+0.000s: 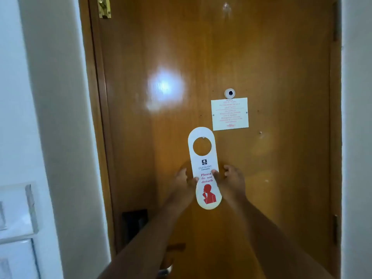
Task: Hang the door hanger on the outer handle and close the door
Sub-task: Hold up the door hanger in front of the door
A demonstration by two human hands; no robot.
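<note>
A white door hanger (204,158) with a round hole near its top and red "Please do not disturb" print stands upright in front of the closed wooden door (271,178). My left hand (184,179) pinches its left edge at mid-height. My right hand (231,177) pinches its right edge. A handle (175,247) shows low on the door's left side, partly hidden behind my left forearm. The outer handle is out of sight.
A peephole (229,93) and a white notice card (229,114) sit on the door to the right of the hanger. A brass latch (104,8) is at the frame's top left. White switch plates (16,212) are on the left wall.
</note>
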